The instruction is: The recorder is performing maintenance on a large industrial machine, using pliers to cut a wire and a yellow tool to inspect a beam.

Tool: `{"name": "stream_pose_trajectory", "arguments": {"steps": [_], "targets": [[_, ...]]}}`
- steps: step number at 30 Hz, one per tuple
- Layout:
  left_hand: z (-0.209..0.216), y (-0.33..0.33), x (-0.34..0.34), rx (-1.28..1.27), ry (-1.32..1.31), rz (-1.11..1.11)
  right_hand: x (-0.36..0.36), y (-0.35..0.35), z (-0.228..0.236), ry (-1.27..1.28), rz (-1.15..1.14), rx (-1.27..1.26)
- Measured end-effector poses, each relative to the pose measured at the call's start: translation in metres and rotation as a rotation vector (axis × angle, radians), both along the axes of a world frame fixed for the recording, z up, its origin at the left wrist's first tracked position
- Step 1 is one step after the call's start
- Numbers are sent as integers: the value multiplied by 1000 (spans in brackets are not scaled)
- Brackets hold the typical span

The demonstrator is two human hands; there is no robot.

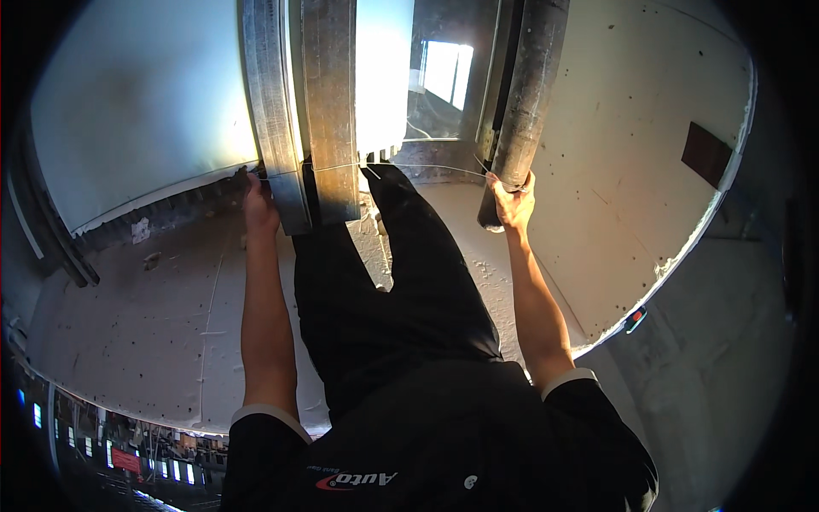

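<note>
A thin pale wire (444,168) runs across in front of me, nearly level, bowing slightly at the right. My left hand (259,207) is closed at its left end, beside the lower part of a grey metal bar (277,111). At the other end, my right hand (514,205) has its fingers closed on the wire, right up against the lower end of a round, worn metal tube (532,94). The wire passes over a second flat bar (330,111) between my hands. How tightly each hand grips is partly hidden.
A large pale panel (145,94) with a rough lower edge stands at the left. A wide white slab (631,154) with a dark red-brown patch (705,154) rises at the right. Near its edge sits a small black device (636,319) with a red button. White, crumb-strewn surface (162,341) surrounds my legs.
</note>
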State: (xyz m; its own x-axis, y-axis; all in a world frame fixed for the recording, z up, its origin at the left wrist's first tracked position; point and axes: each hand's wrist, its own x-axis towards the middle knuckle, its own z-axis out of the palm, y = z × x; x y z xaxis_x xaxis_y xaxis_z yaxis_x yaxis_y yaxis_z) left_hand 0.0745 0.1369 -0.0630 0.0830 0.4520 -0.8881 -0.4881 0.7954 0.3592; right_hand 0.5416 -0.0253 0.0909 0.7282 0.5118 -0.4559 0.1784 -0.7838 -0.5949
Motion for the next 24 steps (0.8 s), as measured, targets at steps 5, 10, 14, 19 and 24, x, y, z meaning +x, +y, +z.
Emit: {"name": "stream_pose_trajectory", "arguments": {"steps": [5,10,14,19,24], "targets": [[8,0,3,9,192,-19,4,11,10,57,61,-186],[0,0,15,51,241,15,9,-7,-13,137,-73,240],[-11,3,-9,15,298,-3,7,1,-4,215,-59,189],[-7,5,1,6,365,-9,20,-1,-4,167,21,194],[-5,5,1,6,395,11,30,12,11,99,163,22]]}}
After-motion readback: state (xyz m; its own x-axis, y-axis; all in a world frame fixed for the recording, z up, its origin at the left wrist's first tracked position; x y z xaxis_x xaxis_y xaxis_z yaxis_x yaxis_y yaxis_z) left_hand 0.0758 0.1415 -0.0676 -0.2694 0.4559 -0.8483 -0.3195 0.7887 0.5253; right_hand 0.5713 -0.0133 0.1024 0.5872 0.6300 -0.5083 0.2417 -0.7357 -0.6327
